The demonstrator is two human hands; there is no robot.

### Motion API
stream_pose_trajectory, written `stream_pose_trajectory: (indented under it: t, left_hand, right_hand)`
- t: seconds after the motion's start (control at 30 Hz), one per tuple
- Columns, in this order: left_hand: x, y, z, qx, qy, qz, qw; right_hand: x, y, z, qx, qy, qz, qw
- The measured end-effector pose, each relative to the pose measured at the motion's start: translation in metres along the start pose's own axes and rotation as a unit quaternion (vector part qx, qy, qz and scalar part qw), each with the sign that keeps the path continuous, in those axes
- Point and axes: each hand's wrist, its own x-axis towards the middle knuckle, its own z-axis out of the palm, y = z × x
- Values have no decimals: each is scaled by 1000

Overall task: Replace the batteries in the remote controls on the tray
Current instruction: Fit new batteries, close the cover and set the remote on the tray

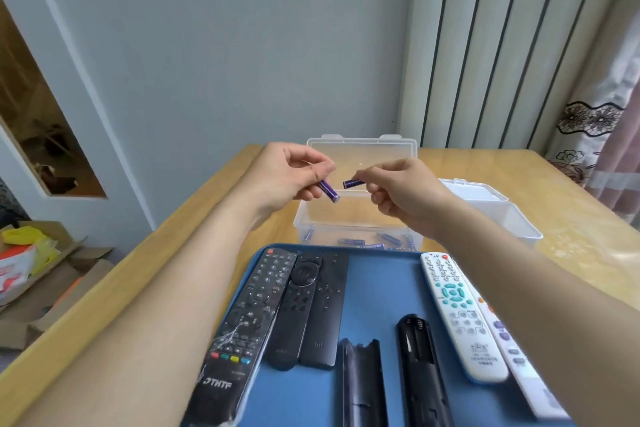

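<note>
My left hand (289,172) pinches a purple battery (329,191) above a clear plastic box (311,218). Just to its right, my right hand (403,191) pinches a second purple battery (351,183). Several more purple batteries (374,241) lie in the bottom of the box. In front of it a blue tray (377,288) holds three black remotes (256,315) at the left, two white remotes (457,315) at the right, and in the middle an opened black remote (420,371) lying back side up beside its loose cover (362,381).
A second clear box (498,211) with a lid stands to the right on the wooden table (571,204). Cardboard boxes (41,281) sit on the floor at the left. A wall and a radiator (485,45) lie beyond the table.
</note>
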Motion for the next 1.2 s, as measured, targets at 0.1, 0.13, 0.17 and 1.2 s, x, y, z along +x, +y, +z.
stream_pose_trajectory:
  t: [0.1,0.13,0.17,1.2]
  left_hand:
    - [-27,7,22,-9,-16,4,1000]
    - [-34,8,28,-4,-21,9,1000]
    - [-40,9,34,-1,-24,13,1000]
    - [-101,-19,80,250,43,-72,965]
  right_hand:
    - [-35,-6,-3,113,-56,37,991]
    - [-44,-6,-4,143,-61,48,987]
    - [-53,-6,-6,166,-57,54,983]
    - [-174,36,-19,-594,-26,-89,799]
